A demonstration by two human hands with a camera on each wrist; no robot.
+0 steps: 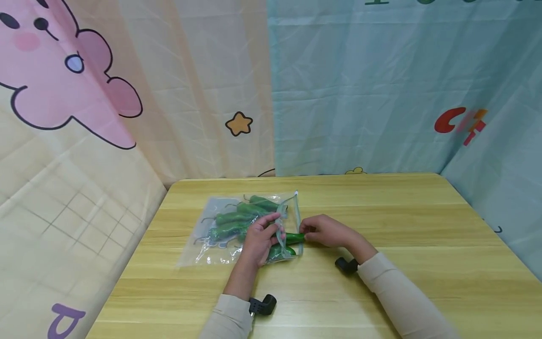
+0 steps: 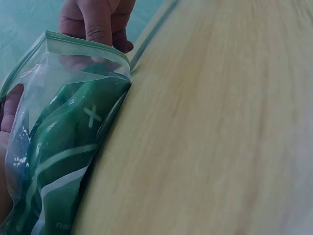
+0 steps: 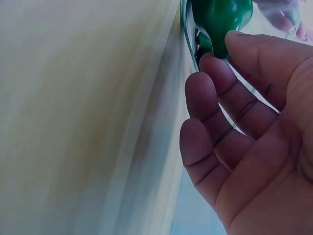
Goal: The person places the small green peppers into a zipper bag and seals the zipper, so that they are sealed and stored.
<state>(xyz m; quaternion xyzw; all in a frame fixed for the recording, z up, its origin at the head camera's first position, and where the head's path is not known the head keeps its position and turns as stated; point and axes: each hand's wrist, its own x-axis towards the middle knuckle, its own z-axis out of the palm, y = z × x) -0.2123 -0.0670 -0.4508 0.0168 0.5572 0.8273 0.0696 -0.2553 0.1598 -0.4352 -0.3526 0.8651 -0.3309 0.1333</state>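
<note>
A clear zip bag [image 1: 192, 254] lies flat on the wooden table with its mouth facing right. Several long green peppers [image 1: 230, 217] are inside it, stems mostly to the left. At the mouth, my left hand [image 1: 257, 242] holds the bag's upper edge up between thumb and fingers. One green pepper [image 1: 295, 238] pokes out to the opening. My right hand [image 1: 328, 230] pinches that pepper's tip between thumb and index finger, the other fingers loosely bent, as the right wrist view shows. Beside it, another pepper [image 1: 279, 253] lies along the bag's near side.
The wooden table [image 1: 394, 212] stretches to the right of the bag and in front of it. Printed curtains [image 1: 360, 94] hang along its back and sides. A black wrist camera [image 1: 263, 305] sits on the left forearm, another [image 1: 346, 265] on the right.
</note>
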